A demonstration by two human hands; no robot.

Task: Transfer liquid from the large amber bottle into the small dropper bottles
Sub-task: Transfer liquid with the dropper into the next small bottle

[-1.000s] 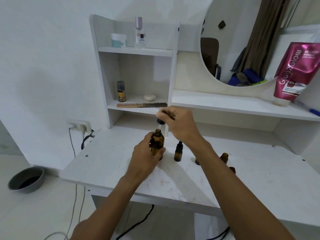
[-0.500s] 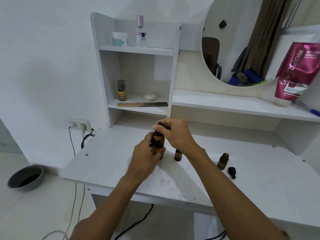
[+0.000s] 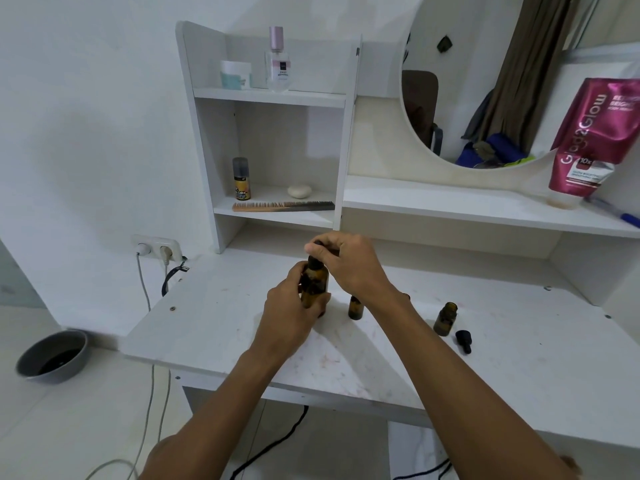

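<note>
While the left hand [image 3: 291,315] wraps its fingers [image 3: 320,303] closed around the body of a large amber bottle [image 3: 314,284] standing upright on a white worktop [image 3: 225,327], the right hand [image 3: 349,265] sits over the bottle's top, fingers pinched shut on its black dropper cap [image 3: 316,244]. Just right of the gripping fingers, under the right wrist, stands a small amber bottle [image 3: 355,307]. Farther right stands another small bottle [image 3: 445,319], uncapped, with a black dropper [image 3: 463,340] lying on the worktop just beside it.
</note>
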